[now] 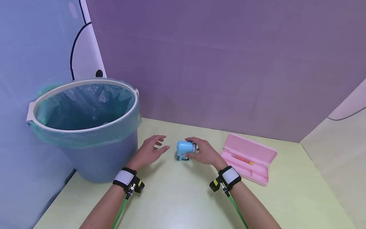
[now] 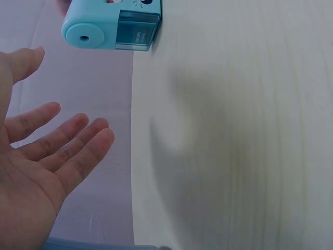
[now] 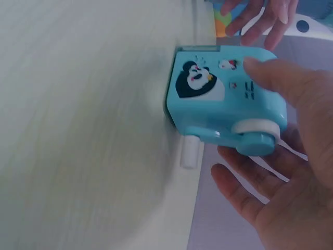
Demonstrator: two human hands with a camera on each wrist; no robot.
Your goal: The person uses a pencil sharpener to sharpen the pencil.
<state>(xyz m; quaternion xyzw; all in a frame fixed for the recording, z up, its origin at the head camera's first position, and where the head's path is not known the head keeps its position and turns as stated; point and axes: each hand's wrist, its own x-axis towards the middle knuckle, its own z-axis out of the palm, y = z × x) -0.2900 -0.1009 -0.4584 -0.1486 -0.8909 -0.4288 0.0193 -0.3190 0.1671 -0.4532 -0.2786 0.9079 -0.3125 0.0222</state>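
1. Your right hand (image 1: 204, 153) holds a light-blue, round-topped plastic pencil sharpener (image 1: 184, 148) from its right end, the thumb laid on the near, printed face and the other fingers behind.
2. The sharpener stands upright on the pale yellow-green table (image 1: 177, 200), in the middle, between your two hands. A black-and-white panda print (image 3: 200, 83) marks its near face.
3. On its right end sit a round blue hub (image 3: 256, 145) with a white ring and a crank with a white knob (image 3: 190, 152). The left end carries a round disc (image 2: 74, 32) with a dark hole, and next to it a translucent blue drawer (image 2: 136, 32).
4. Your left hand (image 1: 148, 152) is wide and holds nothing — fingers spread, thumb apart, just to the left of the sharpener and not touching it.
5. To the right of your right hand lies an open, pink, oblong pencil case (image 1: 251, 149), lid on the far side, compartmented tray on the near side. A slim orange-red pencil (image 1: 242, 159) with a yellow end lies in the tray.
6. On the far left stands a large blue-grey bin (image 1: 105, 163) with a pale rim and a translucent green plastic liner (image 1: 83, 138) folded over it — your left hand is near its right side.
7. A plain purple backdrop (image 1: 217, 63) rises behind the table's far edge.
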